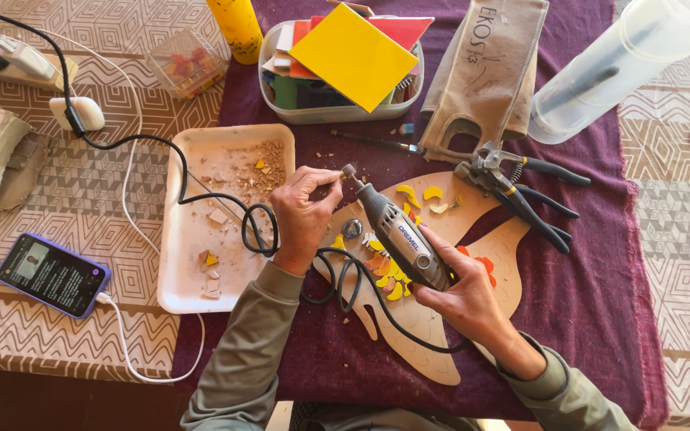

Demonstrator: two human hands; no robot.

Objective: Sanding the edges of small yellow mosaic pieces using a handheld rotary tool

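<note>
The table (57,335) wears a tan cloth with white line shapes, and a dark red cloth (600,303) lies over its middle. The floor at the bottom left corner is dark brown.

The right hand (461,295) is closed around a grey rotary tool (399,235). The tool points up and to the left, over a flat wooden cutout (425,335) that lies on the red cloth. The left hand (303,215) pinches something tiny right at the tool's tip; it is too small to tell what it is. Little yellow and orange tile pieces (389,279) sit on the wood, under the tool. The tool's black cord (225,195) loops around the left wrist and runs off to the top left.

Just left of the hands is a white foam tray (181,279) with crumbs and chips in it. A phone (52,275) with a lit screen lies near the left edge, on a white cable. Black-handled pliers (521,191) rest to the right of the wood. Behind the hands stands a clear tub (337,112) full of coloured tiles, with a big yellow tile (353,56) on top. A yellow bottle (237,30) stands beside it, and a clear plastic jug (624,64) lies at the top right.
</note>
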